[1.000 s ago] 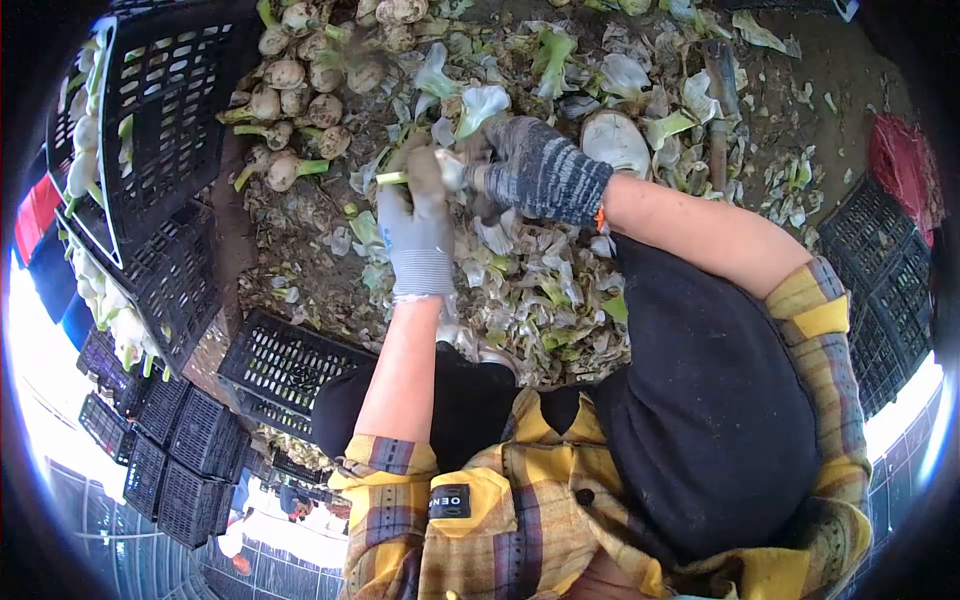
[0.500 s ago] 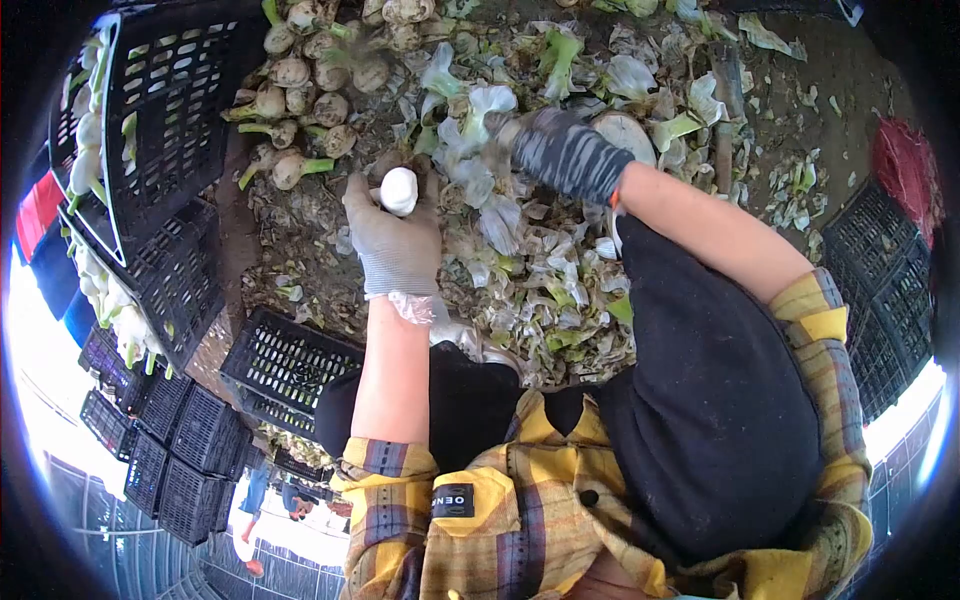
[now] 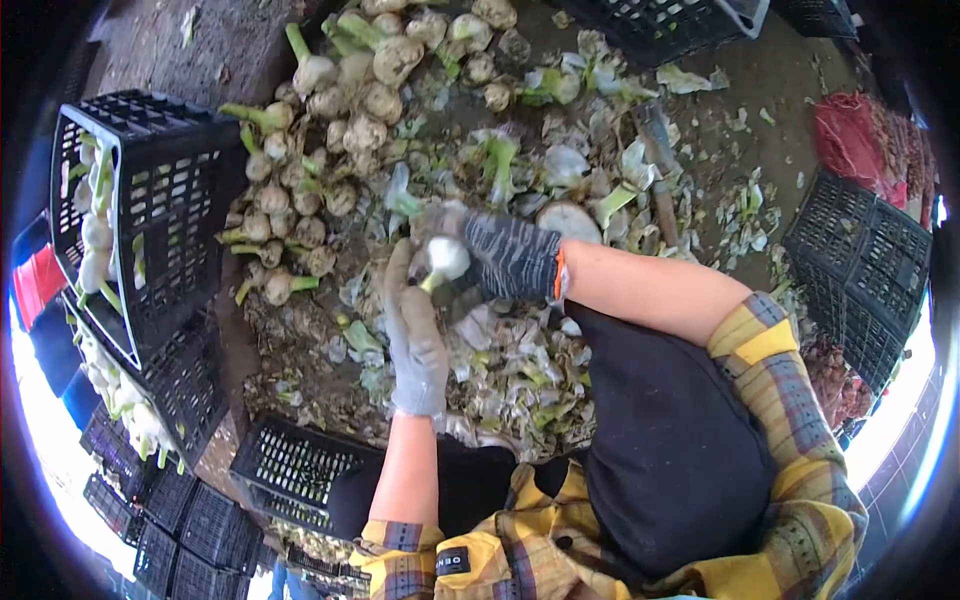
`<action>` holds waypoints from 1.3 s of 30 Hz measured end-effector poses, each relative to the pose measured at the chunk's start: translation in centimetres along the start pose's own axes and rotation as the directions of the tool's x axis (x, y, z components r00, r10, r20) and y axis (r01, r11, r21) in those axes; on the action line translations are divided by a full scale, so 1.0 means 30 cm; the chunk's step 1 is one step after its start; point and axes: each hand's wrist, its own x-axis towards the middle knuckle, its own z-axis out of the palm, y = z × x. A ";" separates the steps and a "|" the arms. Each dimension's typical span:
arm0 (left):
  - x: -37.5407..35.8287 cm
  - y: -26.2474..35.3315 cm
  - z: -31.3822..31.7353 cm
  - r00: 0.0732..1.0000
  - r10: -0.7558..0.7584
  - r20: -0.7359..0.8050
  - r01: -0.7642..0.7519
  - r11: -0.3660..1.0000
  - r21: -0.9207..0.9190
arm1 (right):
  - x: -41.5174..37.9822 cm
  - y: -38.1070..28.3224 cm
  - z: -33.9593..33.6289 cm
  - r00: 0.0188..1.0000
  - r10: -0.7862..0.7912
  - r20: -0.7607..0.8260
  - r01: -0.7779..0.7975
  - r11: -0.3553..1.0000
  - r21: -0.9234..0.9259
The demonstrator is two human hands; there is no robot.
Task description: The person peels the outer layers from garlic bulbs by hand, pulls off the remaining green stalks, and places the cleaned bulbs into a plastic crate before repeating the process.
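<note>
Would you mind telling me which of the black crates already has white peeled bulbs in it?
It is the tilted black crate at the far left, beside the pile of unpeeled bulbs: white bulbs show along its left edge. The crate in front of the knees shows none.

A heap of untrimmed bulbs [image 3: 330, 170] lies on the ground ahead of the hands, left of the trimmings [image 3: 520, 370]. A crate [image 3: 170, 220] holding bulbs stands further left; more crates [image 3: 860, 270] stand at the right.
</note>
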 end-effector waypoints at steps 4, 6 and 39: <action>-0.007 0.039 -0.012 0.996 -0.076 -0.040 0.067 0.981 -0.181 | -0.065 -0.341 0.057 0.957 -0.217 -0.191 0.251 0.952 0.177; -0.007 0.038 -0.025 0.986 -0.155 -0.068 0.128 0.947 -0.296 | -0.183 -0.507 0.116 0.725 -0.681 -0.101 0.689 0.721 0.082; 0.020 -0.016 -0.043 0.984 -0.159 -0.076 0.122 0.926 -0.358 | -0.017 -0.211 0.041 0.898 -0.221 0.381 0.382 -0.038 -0.923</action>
